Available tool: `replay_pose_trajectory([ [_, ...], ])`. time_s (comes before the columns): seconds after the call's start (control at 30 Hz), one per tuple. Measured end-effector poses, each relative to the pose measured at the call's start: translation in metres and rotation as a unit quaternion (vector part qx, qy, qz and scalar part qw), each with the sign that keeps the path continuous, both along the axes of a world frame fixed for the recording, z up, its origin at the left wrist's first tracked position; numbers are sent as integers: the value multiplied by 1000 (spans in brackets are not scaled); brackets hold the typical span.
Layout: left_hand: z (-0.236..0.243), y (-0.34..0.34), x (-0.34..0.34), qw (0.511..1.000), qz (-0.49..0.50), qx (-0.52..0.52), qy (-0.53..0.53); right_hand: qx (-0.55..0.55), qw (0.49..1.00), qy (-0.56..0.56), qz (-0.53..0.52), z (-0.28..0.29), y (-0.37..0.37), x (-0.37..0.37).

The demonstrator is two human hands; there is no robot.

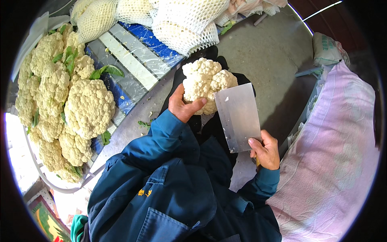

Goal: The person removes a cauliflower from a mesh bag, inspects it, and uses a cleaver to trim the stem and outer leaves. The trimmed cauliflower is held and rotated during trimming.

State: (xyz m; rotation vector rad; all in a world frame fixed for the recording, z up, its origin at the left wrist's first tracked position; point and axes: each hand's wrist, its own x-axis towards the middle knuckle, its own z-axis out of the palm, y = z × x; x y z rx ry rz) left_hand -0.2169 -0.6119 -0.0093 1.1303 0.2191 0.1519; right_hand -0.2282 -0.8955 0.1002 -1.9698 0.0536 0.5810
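Observation:
A head of cauliflower [203,82] is gripped in my left hand [183,105], its thumb pressed across the lower florets and the other fingers hidden beneath. My right hand [265,151] is closed round the short handle of a cleaver [238,117]. The broad steel blade stands upright in the picture, bits of white crumb on it, and its upper left corner overlaps the cauliflower's right edge. Whether the edge touches the cauliflower I cannot tell. Both hands are over my lap, in front of my dark blue jacket.
Many whole cauliflowers [52,86] with green leaves are heaped at left beside a slatted table [128,56] with blue strips. Cauliflowers in white foam nets [185,24] lie along its far side. A pink-lilac cloth [328,157] drapes something at right; a stuffed sack [325,49] stands beyond it.

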Motion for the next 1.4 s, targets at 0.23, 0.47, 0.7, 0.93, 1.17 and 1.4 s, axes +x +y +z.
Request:
replay_pose_trajectory([
  [0.23,1,0,0,1000,5,22,2,-12,1000,-8,4,2,4,0],
  [0.47,0,1,1,999,6,39,7,-13,1000,-7,11,2,9,2],
  [0.7,6,2,0,999,-3,42,14,12,1000,2,2,-4,9,1],
  [0.93,2,2,0,1000,-3,24,9,9,1000,6,6,-4,11,-1],
  [1.17,2,-1,1,1000,5,18,7,21,1000,1,-2,-6,11,-5],
  [1.4,5,1,1,1000,-1,19,8,24,1000,5,-8,-7,19,-3],
])
